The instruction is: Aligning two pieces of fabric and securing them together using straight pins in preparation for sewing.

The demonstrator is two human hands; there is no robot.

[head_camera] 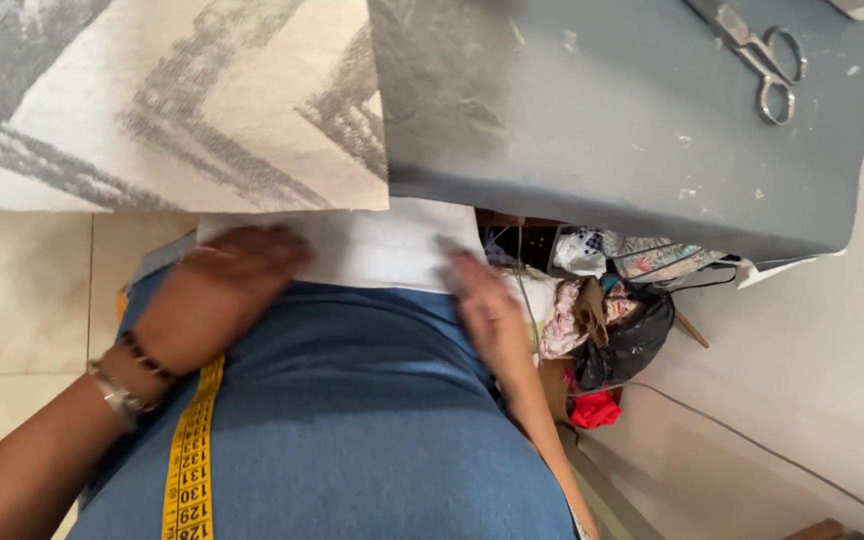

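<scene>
Both hands [352, 290] flat, pressing white fabric [372, 245]

A tailoring workroom, probably home-based. A yellow measuring tape [190, 470] hangs near, on the left. Metal scissors [767, 60] lie far right on a grey-covered work table [602, 110], patterned fabric [152, 100] spreads far left, and fabric scraps [602, 300] pile beneath on the tiled floor [22, 290].
</scene>
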